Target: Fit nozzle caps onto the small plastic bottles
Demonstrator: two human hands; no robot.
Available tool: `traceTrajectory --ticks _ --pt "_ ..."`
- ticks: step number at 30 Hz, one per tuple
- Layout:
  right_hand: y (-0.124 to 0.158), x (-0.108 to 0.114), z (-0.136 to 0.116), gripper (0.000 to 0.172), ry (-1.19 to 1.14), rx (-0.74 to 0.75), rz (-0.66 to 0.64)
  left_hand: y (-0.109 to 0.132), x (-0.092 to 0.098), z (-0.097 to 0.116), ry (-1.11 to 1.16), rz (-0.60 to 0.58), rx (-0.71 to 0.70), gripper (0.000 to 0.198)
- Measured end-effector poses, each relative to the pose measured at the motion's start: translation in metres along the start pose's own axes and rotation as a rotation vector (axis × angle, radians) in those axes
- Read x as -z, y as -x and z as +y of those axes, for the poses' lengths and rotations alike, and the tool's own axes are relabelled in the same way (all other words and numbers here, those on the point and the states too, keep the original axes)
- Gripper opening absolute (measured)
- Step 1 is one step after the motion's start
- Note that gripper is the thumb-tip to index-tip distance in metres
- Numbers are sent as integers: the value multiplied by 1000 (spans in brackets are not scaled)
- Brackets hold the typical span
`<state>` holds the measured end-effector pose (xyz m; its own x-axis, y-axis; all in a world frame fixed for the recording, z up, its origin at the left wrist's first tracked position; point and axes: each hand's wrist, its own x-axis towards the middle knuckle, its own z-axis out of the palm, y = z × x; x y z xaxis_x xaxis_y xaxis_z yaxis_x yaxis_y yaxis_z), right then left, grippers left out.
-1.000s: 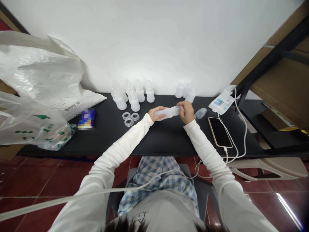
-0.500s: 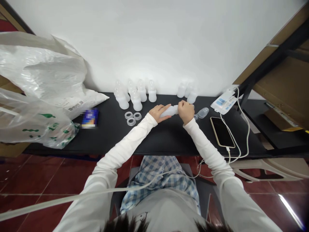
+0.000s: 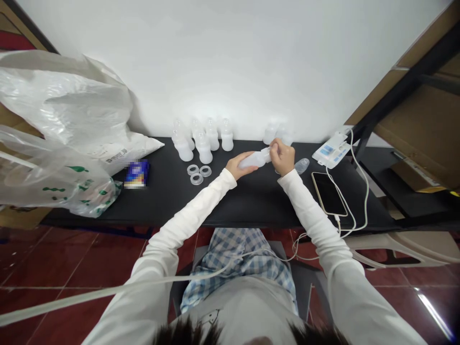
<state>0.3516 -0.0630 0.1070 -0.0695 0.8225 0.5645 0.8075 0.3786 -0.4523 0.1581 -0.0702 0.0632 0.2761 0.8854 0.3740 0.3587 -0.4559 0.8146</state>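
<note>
My left hand point(image 3: 240, 166) is wrapped round the body of a white bottle point(image 3: 252, 161), which lies tilted above the black table with its neck to the right. At the neck end, my right hand point(image 3: 283, 157) is closed, its fingers pinched at the bottle's top; what is between them is too small to tell. Several capped white bottles point(image 3: 204, 148) stand to the left near the wall, with three clear rings point(image 3: 196, 178) in front. More white bottles point(image 3: 270, 133) stand behind my right hand. A clear cap point(image 3: 302, 166) lies just right of it.
On the right are a phone point(image 3: 328, 194) with a white cable and a white power strip point(image 3: 332, 149). Large white plastic bags point(image 3: 64, 110) and a blue packet point(image 3: 137, 173) are on the left. The black table's point(image 3: 251, 218) front edge is near my lap.
My right hand has moved slightly up and right, and more of the bottle's neck shows. The fingers of my left hand have shifted round the bottle. The whole view has shifted slightly.
</note>
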Motion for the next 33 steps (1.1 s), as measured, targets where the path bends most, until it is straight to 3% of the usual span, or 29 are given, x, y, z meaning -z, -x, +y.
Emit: traceTrajectory --ticks 3,6,10,15,20,24,28,31,33 --pt "-5 -2 -3 35 -22 -180 -93 2 -2 -1 -344 63 -89 60" --pt "-2 4 -4 36 -156 -186 -187 3 -1 -9 -542 128 -21 55" --pt "14 21 6 36 -182 -92 -142 1 1 -33 -520 332 202 49" --pt "41 31 34 31 202 27 -201 -7 14 -56 -370 484 307 48" --pt "62 23 48 33 494 94 -237 -9 33 -56 -350 480 299 78" --pt "68 14 51 35 600 100 -288 -5 37 -50 -302 507 238 71" --pt "69 5 54 35 640 111 -325 0 33 -38 -302 524 395 81" --pt "69 1 57 35 637 133 -307 14 29 -28 -384 440 491 81" --pt "68 1 57 33 626 130 -300 29 27 -25 -466 364 451 70"
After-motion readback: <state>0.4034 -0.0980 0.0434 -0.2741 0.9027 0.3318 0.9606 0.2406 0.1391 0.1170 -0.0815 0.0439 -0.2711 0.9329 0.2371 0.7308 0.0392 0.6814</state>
